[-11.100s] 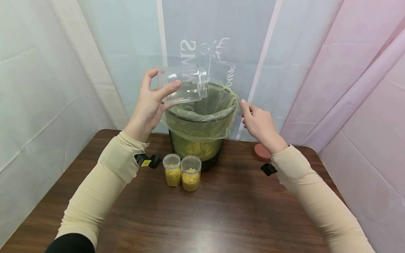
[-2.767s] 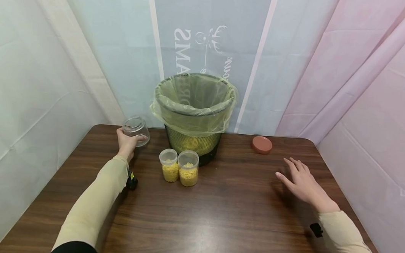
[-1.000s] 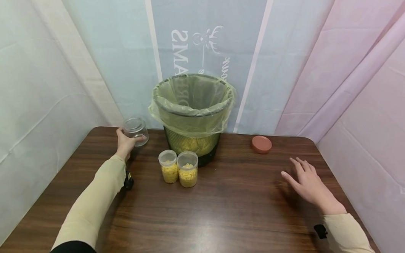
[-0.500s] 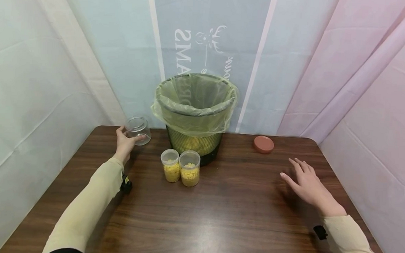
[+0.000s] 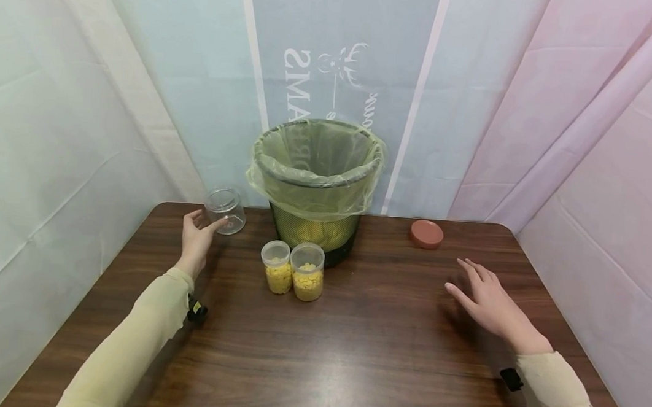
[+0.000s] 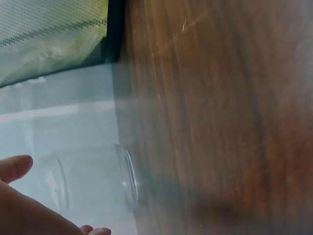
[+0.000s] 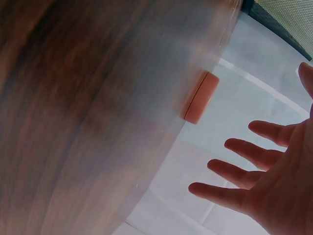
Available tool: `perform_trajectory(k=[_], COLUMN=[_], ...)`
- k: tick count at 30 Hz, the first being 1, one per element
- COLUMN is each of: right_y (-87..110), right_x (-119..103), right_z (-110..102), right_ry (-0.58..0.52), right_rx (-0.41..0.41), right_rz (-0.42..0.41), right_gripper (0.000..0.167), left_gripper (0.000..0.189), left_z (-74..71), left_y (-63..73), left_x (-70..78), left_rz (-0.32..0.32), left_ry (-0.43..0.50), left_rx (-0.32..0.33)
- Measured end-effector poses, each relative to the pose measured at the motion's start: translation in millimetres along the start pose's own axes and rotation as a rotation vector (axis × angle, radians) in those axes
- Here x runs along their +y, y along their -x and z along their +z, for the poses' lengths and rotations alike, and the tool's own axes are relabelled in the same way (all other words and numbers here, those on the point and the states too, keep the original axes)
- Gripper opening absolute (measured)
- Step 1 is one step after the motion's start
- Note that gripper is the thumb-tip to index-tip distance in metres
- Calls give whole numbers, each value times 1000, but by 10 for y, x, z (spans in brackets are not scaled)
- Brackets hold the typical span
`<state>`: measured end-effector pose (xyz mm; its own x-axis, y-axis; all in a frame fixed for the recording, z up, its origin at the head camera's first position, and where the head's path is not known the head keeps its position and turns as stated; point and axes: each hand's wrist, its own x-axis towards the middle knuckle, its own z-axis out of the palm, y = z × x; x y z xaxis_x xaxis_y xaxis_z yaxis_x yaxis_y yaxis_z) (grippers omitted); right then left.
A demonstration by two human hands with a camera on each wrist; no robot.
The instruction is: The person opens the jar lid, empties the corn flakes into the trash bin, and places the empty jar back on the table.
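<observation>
An empty clear jar (image 5: 225, 213) stands upright, mouth up, at the back left of the table. My left hand (image 5: 196, 238) is just in front and to the left of it, thumb and fingers spread apart. In the left wrist view, a gap shows between my thumb (image 6: 17, 168) and the glass of the jar (image 6: 93, 178). My right hand (image 5: 492, 304) hovers over the right side of the table, fingers extended and holding nothing. Beyond it a round reddish lid (image 5: 426, 234) lies flat near the back edge; the right wrist view shows this lid (image 7: 201, 98) from the side.
A black mesh bin (image 5: 352, 238) with a translucent yellow-green liner (image 5: 326, 197) stands at the back middle, with something yellow inside. Two small clear containers (image 5: 276, 268) of yellow pieces stand side by side before it. Curtains (image 5: 200, 68) enclose the table (image 5: 351, 352).
Eleven seconds ago my left hand tilted the jar over the bin while my right hand held the liner. The jar was then set down at back left, and my left hand has just let go of it.
</observation>
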<state>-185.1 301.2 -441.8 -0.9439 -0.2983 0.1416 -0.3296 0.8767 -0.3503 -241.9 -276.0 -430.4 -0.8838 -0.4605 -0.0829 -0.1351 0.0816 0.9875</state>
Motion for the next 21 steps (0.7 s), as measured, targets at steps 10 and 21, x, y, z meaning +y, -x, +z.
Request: perform_trajectory(k=[10,21], right_y=[-27,-79], right_x=[-128,-305], right_z=[92,176], right_ry=[-4,7], right_rx=[59,159], right_rz=[-91,-199], right_gripper=[63,53], left_gripper=[57,44], left_z=[-21,16], left_y=[295,608], left_x=[-5,-4], left_rz=[110,359], left_ry=[-17,-132], left_rx=[74,125])
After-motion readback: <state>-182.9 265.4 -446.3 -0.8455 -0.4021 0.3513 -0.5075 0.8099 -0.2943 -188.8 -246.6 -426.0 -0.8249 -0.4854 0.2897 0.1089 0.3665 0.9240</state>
